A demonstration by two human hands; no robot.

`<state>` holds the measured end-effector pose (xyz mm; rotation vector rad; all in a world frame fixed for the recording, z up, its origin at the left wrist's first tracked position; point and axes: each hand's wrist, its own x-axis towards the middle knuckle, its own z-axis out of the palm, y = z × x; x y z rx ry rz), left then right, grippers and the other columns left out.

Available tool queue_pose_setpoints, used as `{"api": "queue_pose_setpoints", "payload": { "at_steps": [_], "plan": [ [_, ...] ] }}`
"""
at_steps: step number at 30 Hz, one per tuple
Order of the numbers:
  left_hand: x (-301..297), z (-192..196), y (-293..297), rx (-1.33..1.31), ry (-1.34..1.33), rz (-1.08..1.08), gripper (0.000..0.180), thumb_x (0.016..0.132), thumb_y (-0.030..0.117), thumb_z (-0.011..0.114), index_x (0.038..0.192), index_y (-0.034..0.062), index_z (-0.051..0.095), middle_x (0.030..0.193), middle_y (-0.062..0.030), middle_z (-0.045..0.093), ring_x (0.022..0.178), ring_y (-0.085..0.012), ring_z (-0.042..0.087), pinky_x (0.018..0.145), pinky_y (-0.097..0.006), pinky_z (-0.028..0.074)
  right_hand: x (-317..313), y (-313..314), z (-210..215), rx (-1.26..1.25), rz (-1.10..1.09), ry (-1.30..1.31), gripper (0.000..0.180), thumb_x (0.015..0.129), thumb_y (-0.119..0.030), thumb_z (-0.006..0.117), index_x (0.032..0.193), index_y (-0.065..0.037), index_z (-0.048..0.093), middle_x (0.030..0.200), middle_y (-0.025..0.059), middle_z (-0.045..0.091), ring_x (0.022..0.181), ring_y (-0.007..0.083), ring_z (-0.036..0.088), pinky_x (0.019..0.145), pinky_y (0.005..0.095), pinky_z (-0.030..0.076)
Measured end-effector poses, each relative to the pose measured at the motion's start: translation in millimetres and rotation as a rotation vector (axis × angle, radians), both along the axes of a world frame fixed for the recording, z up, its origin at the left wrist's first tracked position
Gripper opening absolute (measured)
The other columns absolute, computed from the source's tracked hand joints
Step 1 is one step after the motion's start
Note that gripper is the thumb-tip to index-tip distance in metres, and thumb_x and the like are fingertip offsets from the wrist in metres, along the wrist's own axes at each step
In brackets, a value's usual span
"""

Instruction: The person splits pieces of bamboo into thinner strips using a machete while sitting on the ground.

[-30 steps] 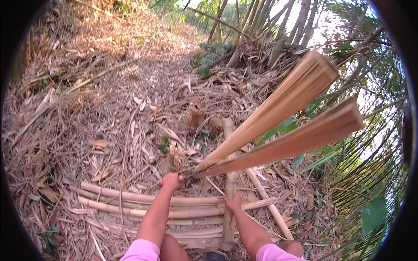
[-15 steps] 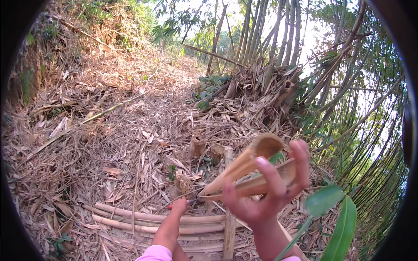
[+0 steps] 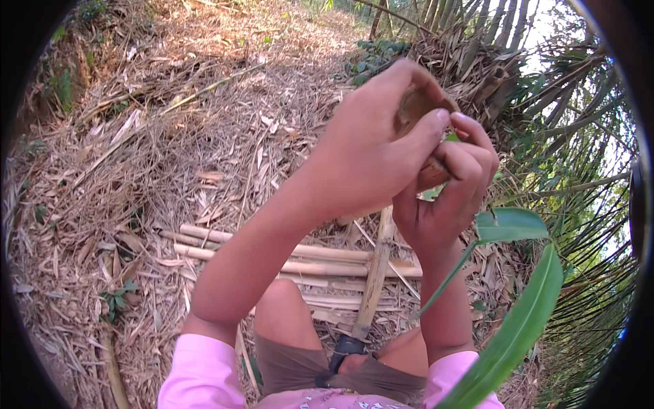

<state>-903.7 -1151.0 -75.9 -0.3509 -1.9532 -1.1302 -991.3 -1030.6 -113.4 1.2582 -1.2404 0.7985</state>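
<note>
Above the cut poles (image 3: 327,268), my left hand (image 3: 368,146) is gripping the upper bamboo half (image 3: 414,112), my right hand (image 3: 449,180) the lower half (image 3: 433,175)

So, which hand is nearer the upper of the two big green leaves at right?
Right. In this view, the right hand sits just left of and above the upper green leaf; the left hand is farther left and higher.
</note>
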Motion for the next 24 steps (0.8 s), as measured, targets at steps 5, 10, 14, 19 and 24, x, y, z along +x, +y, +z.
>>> {"api": "queue_pose_setpoints", "payload": {
  "at_steps": [5,10,14,19,24],
  "plan": [
    [-17,15,17,-0.010,-0.105,0.171,0.031,0.097,0.026,0.061,0.112,-0.0008,0.059,0.091,-0.0104,0.069,0.080,-0.0183,0.066,0.071,-0.035,0.053,4,12,-5,0.019,-0.037,0.002,0.039,0.078,-0.016,0.080,0.104,-0.007,0.053,0.102,0.0105,0.054,0.113,0.0379,0.053,0.094,0.0463,0.042],
    [-30,46,14,-0.461,-0.334,0.370,0.053,0.092,0.041,0.065,0.116,-0.0053,0.057,0.087,-0.0158,0.069,0.079,-0.0242,0.068,0.069,-0.038,0.054,6,13,-7,0.036,-0.082,0.028,0.044,0.077,-0.016,0.083,0.104,-0.003,0.051,0.105,0.0140,0.054,0.112,0.0400,0.055,0.093,0.0478,0.045],
    [-43,42,11,-0.418,-0.278,0.388,0.057,0.093,0.055,0.056,0.094,-0.0018,0.065,0.086,-0.0184,0.071,0.084,-0.0291,0.071,0.074,-0.041,0.056,4,20,-4,0.047,-0.079,0.011,0.043,0.074,-0.011,0.085,0.100,-0.004,0.051,0.102,0.0135,0.055,0.110,0.0373,0.057,0.090,0.0454,0.046],
    [-46,52,3,-0.479,-0.090,0.371,0.058,0.102,0.037,0.051,0.064,-0.0033,0.067,0.061,-0.0212,0.062,0.059,-0.0377,0.063,0.062,-0.046,0.053,10,24,1,0.048,-0.082,-0.027,0.038,0.073,-0.010,0.086,0.092,-0.004,0.054,0.089,0.0099,0.056,0.106,0.0342,0.060,0.088,0.0427,0.046],
    [-52,55,-11,-0.532,-0.152,0.428,0.063,0.105,0.044,0.044,0.070,-0.0026,0.067,0.066,-0.0189,0.065,0.061,-0.0303,0.065,0.065,-0.042,0.055,18,44,-6,0.121,-0.122,-0.095,0.033,0.074,-0.008,0.082,0.087,-0.007,0.052,0.086,0.0082,0.055,0.106,0.0324,0.057,0.087,0.0408,0.046]
  ]
}}
